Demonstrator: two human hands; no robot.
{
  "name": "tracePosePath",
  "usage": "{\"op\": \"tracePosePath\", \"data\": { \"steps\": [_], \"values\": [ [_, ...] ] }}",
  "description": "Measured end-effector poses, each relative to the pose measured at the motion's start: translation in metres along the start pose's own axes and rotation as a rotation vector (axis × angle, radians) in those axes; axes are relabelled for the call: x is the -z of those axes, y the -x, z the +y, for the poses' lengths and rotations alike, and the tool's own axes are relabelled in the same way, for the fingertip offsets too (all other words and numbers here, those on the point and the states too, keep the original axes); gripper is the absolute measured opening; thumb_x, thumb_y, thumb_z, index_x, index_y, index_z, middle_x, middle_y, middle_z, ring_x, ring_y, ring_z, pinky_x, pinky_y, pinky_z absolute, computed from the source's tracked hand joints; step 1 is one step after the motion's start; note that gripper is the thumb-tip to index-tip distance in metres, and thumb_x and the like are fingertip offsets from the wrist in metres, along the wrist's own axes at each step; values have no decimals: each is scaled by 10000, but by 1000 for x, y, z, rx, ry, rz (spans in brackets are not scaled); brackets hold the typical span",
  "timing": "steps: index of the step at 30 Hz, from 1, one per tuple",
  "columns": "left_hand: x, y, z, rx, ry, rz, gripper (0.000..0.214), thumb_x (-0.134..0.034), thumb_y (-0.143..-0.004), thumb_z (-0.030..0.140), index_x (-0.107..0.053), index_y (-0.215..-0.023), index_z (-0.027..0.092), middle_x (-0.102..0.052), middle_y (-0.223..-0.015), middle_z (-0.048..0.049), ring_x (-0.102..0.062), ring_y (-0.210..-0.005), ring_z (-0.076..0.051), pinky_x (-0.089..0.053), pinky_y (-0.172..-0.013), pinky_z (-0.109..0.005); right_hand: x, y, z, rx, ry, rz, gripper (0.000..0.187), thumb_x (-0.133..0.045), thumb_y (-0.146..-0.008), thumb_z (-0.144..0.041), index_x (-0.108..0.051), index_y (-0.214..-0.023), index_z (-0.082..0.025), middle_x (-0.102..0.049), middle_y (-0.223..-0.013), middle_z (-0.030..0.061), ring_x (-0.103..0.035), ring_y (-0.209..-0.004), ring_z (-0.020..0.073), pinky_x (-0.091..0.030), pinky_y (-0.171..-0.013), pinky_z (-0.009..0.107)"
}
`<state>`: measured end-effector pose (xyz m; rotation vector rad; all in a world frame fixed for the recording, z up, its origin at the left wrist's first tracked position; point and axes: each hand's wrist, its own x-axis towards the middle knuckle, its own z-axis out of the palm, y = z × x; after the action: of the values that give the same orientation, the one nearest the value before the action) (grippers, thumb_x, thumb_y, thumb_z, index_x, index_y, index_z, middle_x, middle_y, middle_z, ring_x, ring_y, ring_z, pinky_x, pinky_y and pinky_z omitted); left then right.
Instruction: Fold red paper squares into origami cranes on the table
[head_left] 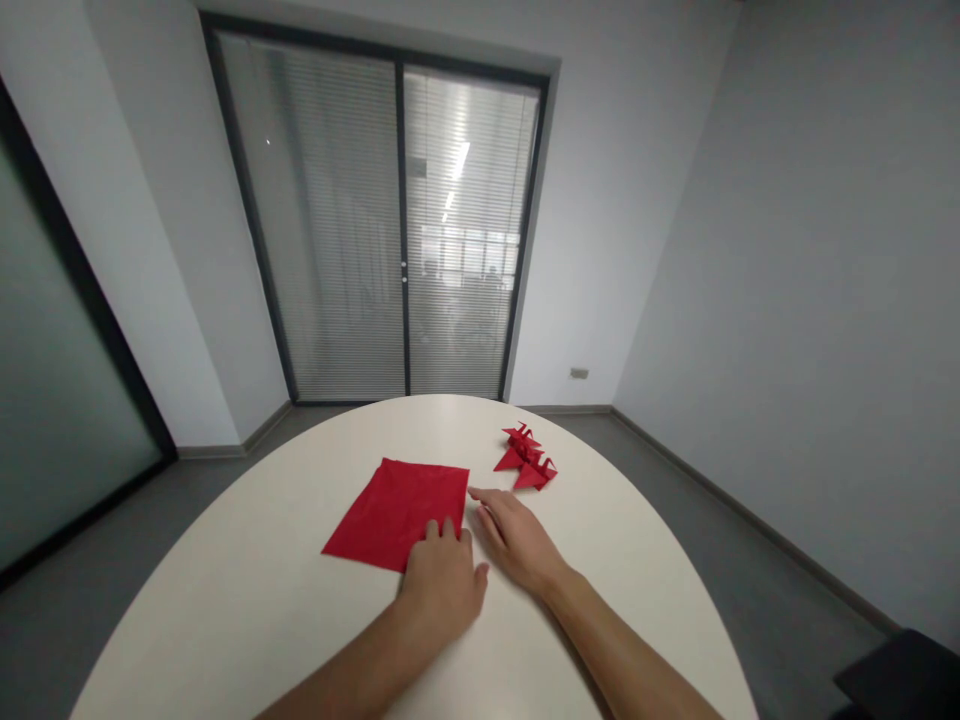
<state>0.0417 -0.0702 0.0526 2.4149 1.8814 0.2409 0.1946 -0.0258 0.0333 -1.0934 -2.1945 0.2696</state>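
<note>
A sheet of red paper (pixel 401 510) lies flat on the round white table (pixel 247 600), with faint creases across it. My left hand (pixel 442 575) rests on the paper's near right corner, fingers stretched out and pressing down, thumb apart. Just beyond the right edge, my right hand (pixel 517 535) lies with its index finger extended at the paper's border; its other fingers are loosely bent and nothing shows in them. Several folded red paper cranes (pixel 527 457) sit clustered past my right hand.
Glass doors with blinds (pixel 337 250) stand behind the table's far edge. A grey wall (pixel 840 300) runs along the right side. At the bottom right corner, part of a dark object (pixel 904 675), perhaps a chair, is visible.
</note>
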Motion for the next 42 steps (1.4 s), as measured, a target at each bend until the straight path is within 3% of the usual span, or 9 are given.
{"op": "tracePosePath", "data": {
  "steps": [4, 9, 13, 16, 23, 28, 33, 37, 42],
  "values": [
    [13, 12, 9, -151, 166, -92, 348, -513, -881, 387, -707, -1115, 217, -718, -1139, -169, -635, -1079, -401, -514, -817, -519, 2, 1, 2, 27, -40, -128, 400, -375, -1022, -260, -549, -1380, -215, -660, -1290, 105, -604, -1183, 223, -474, -1026, 384],
    [30, -11, -27, -202, 280, -163, 346, -390, -939, 320, -731, -936, 261, -770, -954, -80, -725, -858, -263, -539, -758, -374, 9, 3, -4, 33, -62, -203, 369, -475, -974, -226, -617, -1314, -227, -684, -1260, 84, -624, -1150, 224, -478, -1020, 376],
    [5, -37, -65, -174, 218, 65, 440, -418, -918, 219, -592, -1318, 161, -564, -1429, -144, -520, -1324, -275, -398, -1095, -439, 8, 4, 2, 50, -58, -231, 390, -495, -922, -152, -654, -1270, -228, -678, -1282, 65, -596, -1214, 222, -441, -1080, 394],
    [-24, -45, -77, -148, 154, 68, 502, -357, -972, 292, -490, -1430, 137, -428, -1539, -143, -361, -1445, -275, -298, -1172, -486, 5, 4, 9, 45, -26, -237, 415, -482, -902, -118, -666, -1260, -221, -676, -1291, 62, -571, -1259, 220, -410, -1117, 406],
    [-49, -46, -69, -21, 22, 175, 517, -389, -963, 318, -492, -1450, 177, -395, -1560, -135, -333, -1443, -367, -228, -1174, -568, -2, -4, -13, -6, 81, -205, 428, -424, -953, -166, -607, -1338, -191, -633, -1352, 88, -581, -1250, 216, -419, -1111, 368],
    [-50, -48, -67, 3, 5, 156, 503, -344, -966, 249, -511, -1434, 172, -403, -1556, -136, -351, -1434, -358, -232, -1164, -571, -30, -24, -24, -124, 147, -280, 544, -345, -1018, -304, -377, -1504, -63, -375, -1554, 175, -320, -1460, 293, -287, -1195, 477],
    [-51, -54, -65, 62, 2, 133, 514, -338, -960, 227, -495, -1443, 144, -403, -1553, -144, -362, -1429, -349, -252, -1161, -550, -51, -38, -6, -199, 182, -334, 560, -228, -1046, -390, -341, -1532, -137, -306, -1595, 121, -219, -1497, 288, -193, -1218, 502],
    [-52, -55, -66, 91, -47, 126, 517, -344, -970, 275, -485, -1447, 132, -385, -1560, -161, -327, -1451, -344, -255, -1165, -524, -49, -36, 7, -216, 221, -332, 575, -348, -1011, -451, -332, -1541, -230, -247, -1621, 104, -147, -1505, 346, -144, -1205, 556],
    [-45, -54, -73, 183, -135, 55, 574, -330, -982, 323, -389, -1495, 73, -310, -1580, -215, -288, -1469, -349, -258, -1164, -517, -42, -29, 10, -195, 228, -340, 664, -357, -981, -564, -327, -1544, -214, -219, -1629, 117, -102, -1510, 362, -112, -1208, 536]
  ]
}}
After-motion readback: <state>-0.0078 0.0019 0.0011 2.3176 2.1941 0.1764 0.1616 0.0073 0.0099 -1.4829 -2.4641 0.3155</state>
